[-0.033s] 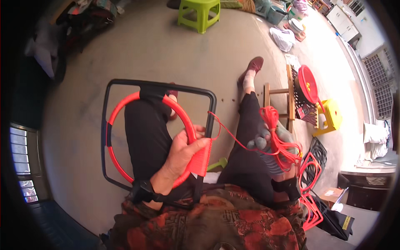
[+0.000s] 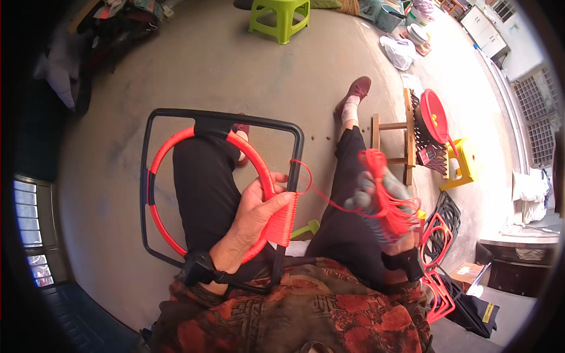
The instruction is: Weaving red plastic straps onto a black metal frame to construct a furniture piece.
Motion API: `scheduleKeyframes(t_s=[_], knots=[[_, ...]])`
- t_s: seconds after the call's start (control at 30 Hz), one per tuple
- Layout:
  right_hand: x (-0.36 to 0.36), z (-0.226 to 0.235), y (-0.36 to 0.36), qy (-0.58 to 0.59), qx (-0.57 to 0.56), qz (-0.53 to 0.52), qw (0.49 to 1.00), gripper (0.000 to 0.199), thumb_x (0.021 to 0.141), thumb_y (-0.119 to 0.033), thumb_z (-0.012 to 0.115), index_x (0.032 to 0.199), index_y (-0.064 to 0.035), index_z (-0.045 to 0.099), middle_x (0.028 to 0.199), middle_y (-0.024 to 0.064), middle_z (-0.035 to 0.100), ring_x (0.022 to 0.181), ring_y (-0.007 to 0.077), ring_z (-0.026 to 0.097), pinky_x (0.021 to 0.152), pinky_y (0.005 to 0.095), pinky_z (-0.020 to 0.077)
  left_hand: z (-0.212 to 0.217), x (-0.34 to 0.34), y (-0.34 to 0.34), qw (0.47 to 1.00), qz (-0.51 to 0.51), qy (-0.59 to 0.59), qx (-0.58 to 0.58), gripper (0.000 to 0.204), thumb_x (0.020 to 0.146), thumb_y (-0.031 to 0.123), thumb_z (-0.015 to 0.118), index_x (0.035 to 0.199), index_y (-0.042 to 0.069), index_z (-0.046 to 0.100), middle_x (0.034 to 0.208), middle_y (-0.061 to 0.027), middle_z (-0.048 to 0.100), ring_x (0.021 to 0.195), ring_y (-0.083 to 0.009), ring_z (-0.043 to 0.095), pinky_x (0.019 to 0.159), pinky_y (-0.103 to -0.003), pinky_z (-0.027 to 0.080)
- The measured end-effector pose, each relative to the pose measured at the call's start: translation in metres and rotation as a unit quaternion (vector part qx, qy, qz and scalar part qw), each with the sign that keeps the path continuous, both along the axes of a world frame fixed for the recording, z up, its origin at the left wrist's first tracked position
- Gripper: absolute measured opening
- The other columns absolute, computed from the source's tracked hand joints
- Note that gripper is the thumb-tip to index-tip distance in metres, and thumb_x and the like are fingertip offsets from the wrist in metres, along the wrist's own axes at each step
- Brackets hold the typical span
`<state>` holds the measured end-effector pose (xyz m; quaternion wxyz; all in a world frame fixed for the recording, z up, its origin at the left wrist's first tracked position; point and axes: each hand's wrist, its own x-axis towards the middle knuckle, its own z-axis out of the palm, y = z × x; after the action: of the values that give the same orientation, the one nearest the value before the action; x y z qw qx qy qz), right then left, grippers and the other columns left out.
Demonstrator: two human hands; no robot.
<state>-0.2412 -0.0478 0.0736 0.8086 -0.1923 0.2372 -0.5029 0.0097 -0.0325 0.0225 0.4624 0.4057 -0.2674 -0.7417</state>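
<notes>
A black square frame point(image 2: 259, 122) rests over my left thigh, and inside it sits a ring point(image 2: 259, 162) wrapped in red. Closed on the ring's right side, my left hand point(image 2: 253, 213) has its thumb pressed on a band of tightly wound red cord point(image 2: 280, 225). That band joins the ring to the frame's right bar. One strand loops round this bar and runs right to a bundle of red cord point(image 2: 374, 160). My right hand point(image 2: 368, 197), in a grey glove and slightly blurred, grips the bundle above my right thigh.
At my right stand a wooden stool point(image 2: 393, 126), a red basin point(image 2: 434, 117) and a yellow stool point(image 2: 466, 162). More red and black frames point(image 2: 441, 235) lie by my right elbow. A green stool point(image 2: 280, 20) stands far ahead, with a white bag point(image 2: 399, 53) to its right.
My right hand and the cord bundle have shifted slightly left. The strand's loop by the frame bar has widened. My left hand keeps its hold on the ring.
</notes>
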Motion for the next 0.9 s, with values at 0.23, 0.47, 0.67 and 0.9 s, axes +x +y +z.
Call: scheduleKeyframes(t_s=[0.23, 0.47, 0.67, 0.9], knots=[[0.034, -0.047, 0.003, 0.434, -0.007, 0.215, 0.875, 0.032, 0.081, -0.007, 0.069, 0.113, -0.0036, 0.063, 0.086, -0.0026, 0.062, 0.076, 0.0063, 0.057, 0.069, 0.0237, 0.0484, 0.005, -0.004, -0.002, 1.000, 0.018, -0.003, 0.016, 0.036, 0.087, 0.005, 0.066, 0.119, -0.001, 0.051, 0.095, -0.0031, 0.063, 0.085, -0.0086, 0.061, 0.076, -0.024, 0.051], [-0.006, -0.046, 0.003, 0.344, -0.064, 0.119, 0.929, 0.022, 0.086, -0.012, 0.067, 0.105, -0.0022, 0.064, 0.084, -0.0031, 0.060, 0.076, 0.0053, 0.054, 0.073, 0.0231, 0.0460, 0.000, 0.001, -0.003, 0.999, -0.004, 0.000, 0.043, 0.017, 0.090, 0.006, 0.064, 0.106, 0.002, 0.058, 0.090, -0.0018, 0.064, 0.078, -0.0069, 0.062, 0.071, -0.022, 0.052], [0.058, 0.002, -0.001, 0.239, -0.066, 0.119, 0.961, 0.027, 0.093, -0.030, 0.058, 0.094, -0.0041, 0.062, 0.079, 0.0016, 0.059, 0.069, 0.0092, 0.055, 0.064, 0.0245, 0.0451, -0.006, 0.000, 0.000, 1.000, 0.002, 0.012, 0.023, 0.016, 0.091, 0.007, 0.065, 0.105, 0.002, 0.058, 0.089, -0.0019, 0.065, 0.077, -0.0074, 0.063, 0.072, -0.023, 0.053], [0.057, 0.002, 0.002, 0.219, -0.139, 0.142, 0.955, 0.036, 0.092, -0.040, 0.058, 0.082, -0.0061, 0.053, 0.077, 0.0071, 0.058, 0.057, 0.0088, 0.048, 0.051, 0.0220, 0.0382, -0.008, 0.001, -0.001, 0.999, 0.018, 0.014, 0.029, 0.016, 0.093, 0.012, 0.064, 0.103, 0.002, 0.059, 0.087, -0.0042, 0.066, 0.074, -0.0100, 0.064, 0.069, -0.025, 0.054]])
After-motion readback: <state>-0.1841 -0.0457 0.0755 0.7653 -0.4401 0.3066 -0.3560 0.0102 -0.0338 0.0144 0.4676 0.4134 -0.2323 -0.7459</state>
